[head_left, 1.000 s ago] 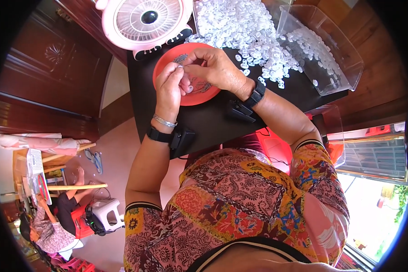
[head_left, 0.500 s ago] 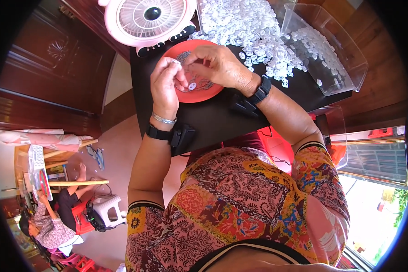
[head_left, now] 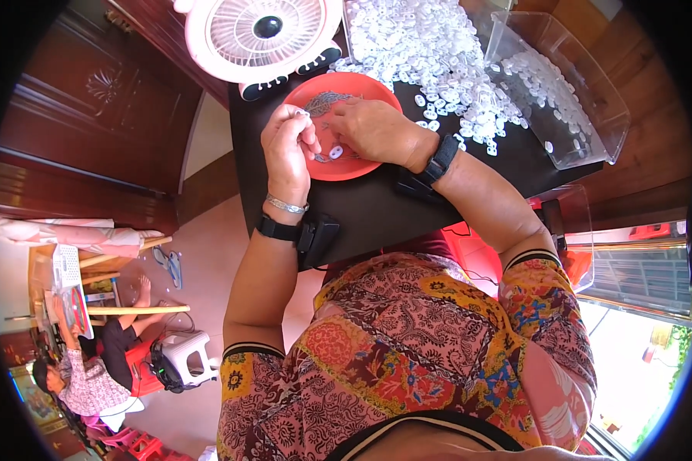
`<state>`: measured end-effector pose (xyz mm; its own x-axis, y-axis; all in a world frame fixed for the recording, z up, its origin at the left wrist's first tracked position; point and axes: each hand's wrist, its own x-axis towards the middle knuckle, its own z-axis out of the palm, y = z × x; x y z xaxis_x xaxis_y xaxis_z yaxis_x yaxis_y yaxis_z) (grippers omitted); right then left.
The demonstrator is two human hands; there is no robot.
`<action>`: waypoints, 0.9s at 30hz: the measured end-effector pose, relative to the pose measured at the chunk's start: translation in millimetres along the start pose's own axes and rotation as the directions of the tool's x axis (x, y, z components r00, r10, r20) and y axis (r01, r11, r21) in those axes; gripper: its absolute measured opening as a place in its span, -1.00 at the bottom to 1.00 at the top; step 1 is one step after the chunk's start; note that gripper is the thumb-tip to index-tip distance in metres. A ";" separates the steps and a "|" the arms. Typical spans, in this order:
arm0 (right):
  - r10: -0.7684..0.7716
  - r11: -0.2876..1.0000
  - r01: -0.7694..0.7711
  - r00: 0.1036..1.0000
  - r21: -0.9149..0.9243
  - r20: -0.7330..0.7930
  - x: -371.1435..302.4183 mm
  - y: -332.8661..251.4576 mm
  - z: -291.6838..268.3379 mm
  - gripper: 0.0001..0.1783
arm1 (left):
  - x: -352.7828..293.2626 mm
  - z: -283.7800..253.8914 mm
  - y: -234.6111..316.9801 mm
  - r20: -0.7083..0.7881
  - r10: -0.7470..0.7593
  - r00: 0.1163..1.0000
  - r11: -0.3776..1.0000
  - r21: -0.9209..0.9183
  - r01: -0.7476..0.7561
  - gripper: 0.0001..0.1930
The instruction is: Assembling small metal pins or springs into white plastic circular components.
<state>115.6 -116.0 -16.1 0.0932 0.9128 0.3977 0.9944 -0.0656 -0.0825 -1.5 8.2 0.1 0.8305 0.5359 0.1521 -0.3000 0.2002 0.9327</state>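
Observation:
My left hand point(head_left: 287, 150) is closed at the left side of a red round plate point(head_left: 355, 170), with a small white plastic piece point(head_left: 303, 113) pinched between thumb and forefinger. My right hand point(head_left: 378, 131) reaches down over the middle of the plate, its fingertips among small grey metal pieces point(head_left: 327, 103); whether it grips one is hidden. One loose white oval piece with two holes point(head_left: 336, 152) lies on the plate between my hands.
A pink fan point(head_left: 267, 28) stands beyond the plate. White oval pieces point(head_left: 438, 54) are heaped at the back right, beside a clear plastic bin point(head_left: 592, 142) holding more. Another person point(head_left: 92, 376) sits at the far left near a white stool point(head_left: 188, 357).
My right hand has lowered from above the plate to the grey pieces. My left hand keeps its pinch on the white piece. The whole view has shifted slightly.

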 end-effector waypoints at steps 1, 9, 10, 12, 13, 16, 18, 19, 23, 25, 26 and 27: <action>0.011 1.000 -0.011 1.000 0.005 -0.007 -0.4 0.6 1.6 -0.83 | -0.8 1.8 -0.1 -0.004 -0.013 1.000 1.000 0.004 0.013 -0.89; 0.241 0.860 -0.192 0.969 0.473 -0.044 1.7 6.6 -18.1 -0.82 | -1.7 2.1 1.7 0.045 -0.054 0.998 0.989 0.142 0.047 -0.87; 0.289 0.804 -0.238 0.957 0.544 -0.007 1.5 5.8 -20.4 -0.81 | -2.2 3.6 1.8 0.040 -0.050 0.998 0.991 0.128 0.044 -0.87; 0.305 0.795 -0.242 0.952 0.556 -0.023 -0.2 7.9 -19.9 -0.80 | -1.0 5.2 1.1 0.045 -0.049 0.998 0.992 0.122 0.044 -0.87; 0.315 0.796 -0.242 0.948 0.555 -0.038 -1.1 8.4 -20.1 -0.81 | -0.7 6.2 0.1 0.057 -0.044 0.997 0.993 0.113 0.037 -0.87; 0.348 0.770 -0.252 0.936 0.587 -0.056 -0.2 8.0 -17.7 -0.82 | -1.3 6.8 0.3 0.082 -0.058 0.995 0.989 0.141 0.046 -0.87; 0.368 0.746 -0.259 0.928 0.614 -0.056 0.6 8.9 -16.0 -0.83 | -2.4 9.0 -1.1 0.092 -0.074 0.993 0.983 0.172 0.057 -0.87; 0.368 0.769 -0.222 0.921 0.599 -0.131 0.5 8.5 -14.8 -0.84 | -2.9 9.6 -2.6 0.108 -0.093 0.990 0.978 0.198 0.070 -0.87; 0.376 0.680 -0.166 0.915 0.714 -0.146 -0.5 5.5 -16.2 -0.87 | -8.2 12.8 -4.0 0.156 -0.106 0.982 0.970 0.235 0.067 -0.87; 0.362 0.564 -0.113 0.924 0.818 -0.122 0.2 4.3 -14.9 -0.87 | -9.6 13.2 -3.7 0.194 -0.095 0.976 0.970 0.238 0.047 -0.87; 0.363 0.383 -0.106 0.931 0.918 -0.044 1.0 1.5 -16.2 -0.87 | -10.1 12.4 -3.2 0.195 -0.097 0.976 0.969 0.241 0.049 -0.87; 0.347 0.184 -0.101 0.937 0.978 0.031 1.3 0.0 -16.6 -0.86 | -10.4 11.3 -2.8 0.217 -0.065 0.974 0.979 0.202 0.020 -0.87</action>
<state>116.5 -121.5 -0.4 0.4310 0.8454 0.3154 0.1259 0.2898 -0.9488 -3.9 -7.2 -0.4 0.9303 0.3308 0.1584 -0.1821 0.0416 0.9824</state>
